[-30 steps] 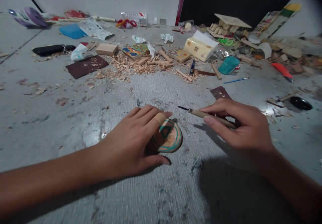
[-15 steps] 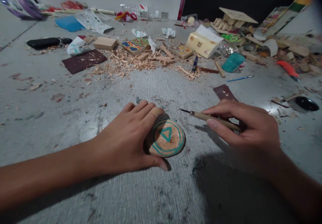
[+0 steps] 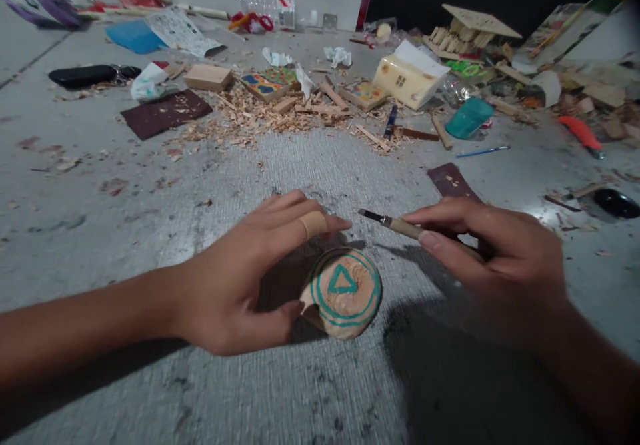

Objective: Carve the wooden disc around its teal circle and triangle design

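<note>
A round wooden disc (image 3: 345, 291) lies flat on the grey floor, marked with green rings and a green triangle. Rough carved wood shows beside the triangle. At its left edge my left hand (image 3: 255, 271) is open, fingers stretched above the disc and thumb close to the rim; whether the thumb touches cannot be told. A tan bandage (image 3: 313, 225) wraps one finger. My right hand (image 3: 500, 258) is closed round the wooden handle of a carving knife (image 3: 400, 225), its flat metal blade pointing left, above and to the right of the disc.
Wood shavings (image 3: 270, 121) are heaped ahead, with a wooden block (image 3: 209, 77) and dark sandpaper (image 3: 167, 113) nearby. Right of them lie a yellow tissue pack (image 3: 407, 83), a teal cup (image 3: 469, 118), a thin blue stick (image 3: 483, 152) and an orange-handled tool (image 3: 580, 133). A second sandpaper piece (image 3: 453, 181) is near my right hand.
My left hand has loosened from the disc and its fingers have spread. The disc sits slightly lower and further right, its triangle turned. The knife's blade has rolled to show its flat side.
</note>
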Demonstrator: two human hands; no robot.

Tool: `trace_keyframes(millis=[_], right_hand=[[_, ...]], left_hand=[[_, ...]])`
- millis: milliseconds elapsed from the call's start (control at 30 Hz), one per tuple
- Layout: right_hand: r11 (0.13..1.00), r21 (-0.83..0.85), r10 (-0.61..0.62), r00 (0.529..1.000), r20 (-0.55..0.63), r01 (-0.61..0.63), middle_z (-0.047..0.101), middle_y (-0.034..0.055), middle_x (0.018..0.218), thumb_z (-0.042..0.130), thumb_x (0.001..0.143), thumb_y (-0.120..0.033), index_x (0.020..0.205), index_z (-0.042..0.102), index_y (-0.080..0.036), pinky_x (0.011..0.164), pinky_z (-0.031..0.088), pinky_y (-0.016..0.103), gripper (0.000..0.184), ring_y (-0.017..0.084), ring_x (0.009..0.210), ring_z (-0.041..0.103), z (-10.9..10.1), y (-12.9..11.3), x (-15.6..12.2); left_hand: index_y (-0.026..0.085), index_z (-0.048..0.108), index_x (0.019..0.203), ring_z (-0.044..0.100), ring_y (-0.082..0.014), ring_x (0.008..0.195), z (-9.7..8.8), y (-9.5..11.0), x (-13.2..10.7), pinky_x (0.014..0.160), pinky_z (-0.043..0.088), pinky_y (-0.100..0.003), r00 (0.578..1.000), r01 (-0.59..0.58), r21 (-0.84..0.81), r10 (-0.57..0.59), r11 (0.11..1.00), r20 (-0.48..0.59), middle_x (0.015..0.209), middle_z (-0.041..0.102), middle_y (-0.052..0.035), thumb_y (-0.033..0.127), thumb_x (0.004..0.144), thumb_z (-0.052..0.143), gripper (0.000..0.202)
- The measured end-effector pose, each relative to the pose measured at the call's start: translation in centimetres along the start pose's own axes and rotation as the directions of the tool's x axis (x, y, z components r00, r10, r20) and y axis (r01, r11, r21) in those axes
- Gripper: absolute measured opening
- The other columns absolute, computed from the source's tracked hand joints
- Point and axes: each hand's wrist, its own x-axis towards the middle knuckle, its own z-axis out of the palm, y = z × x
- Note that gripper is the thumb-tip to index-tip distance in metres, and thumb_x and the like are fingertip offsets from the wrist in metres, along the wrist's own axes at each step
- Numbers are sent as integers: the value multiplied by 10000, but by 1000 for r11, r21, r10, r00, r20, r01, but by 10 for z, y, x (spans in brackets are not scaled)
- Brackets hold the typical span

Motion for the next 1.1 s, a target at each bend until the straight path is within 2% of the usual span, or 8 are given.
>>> trace_keyframes(millis=[67,167,300,500,700,933,1000,1100], right_hand=[[1000,0,-11,1000,-5,11,802,-44,917,666,977,-202,1049,743,-306,608,539,262,148,149,737,738,-1,0,0],[999,-5,-34,999,-29,33,798,-36,915,671,985,-220,1070,738,-316,612,539,278,145,156,738,735,-1,0,-2],[999,-1,-47,998,-34,47,799,-23,934,672,991,-224,1076,737,-328,642,557,307,149,182,767,746,-1,0,-3],[997,-16,-70,997,-24,69,795,-30,938,678,993,-231,1080,738,-327,643,544,286,143,168,781,742,-3,-1,-4],[984,62,-176,974,142,169,768,-42,883,706,970,-213,1078,740,-317,636,523,282,154,148,713,712,-11,3,-2],[955,47,-290,889,354,293,697,-61,800,682,970,-188,1112,747,-322,557,412,261,206,92,609,627,-15,1,-3],[948,1,-296,881,369,319,672,-64,781,657,985,-186,1060,740,-310,559,383,268,167,88,592,592,-16,-2,-4],[929,-62,-311,860,403,365,646,-53,754,637,998,-201,905,706,-266,560,326,302,133,99,568,521,-18,-9,-3]], left_hand=[[226,436,1509,537,-321,1322,0,3,3,1097,445,-491,994,-22,-48,27,999,106,1455,594,-104,209,695,619,835],[231,378,1580,441,-330,1472,2,7,6,1191,403,-510,975,-24,-27,29,999,221,1577,529,-103,166,681,627,936],[218,433,1546,533,-341,1340,6,6,5,1131,430,-511,977,-31,61,17,998,212,1467,575,-125,233,708,720,886],[198,430,1531,543,-385,1195,10,-4,0,1028,395,-573,995,-16,238,-7,971,97,1335,565,-174,678,721,815,1018],[227,435,1511,512,-340,1308,3,3,4,1108,367,-505,977,-7,131,-22,991,213,1434,557,-133,398,713,807,897],[201,562,1353,570,-340,1138,10,-1,2,961,362,-496,992,-3,264,-31,965,126,1257,633,-143,749,814,737,788],[194,539,1376,562,-345,1157,11,-1,2,967,351,-498,991,-19,263,-18,964,136,1300,618,-150,766,804,731,830],[192,512,1420,553,-341,1163,9,1,2,958,345,-491,983,-25,259,-23,965,181,1336,597,-143,637,801,754,800]])
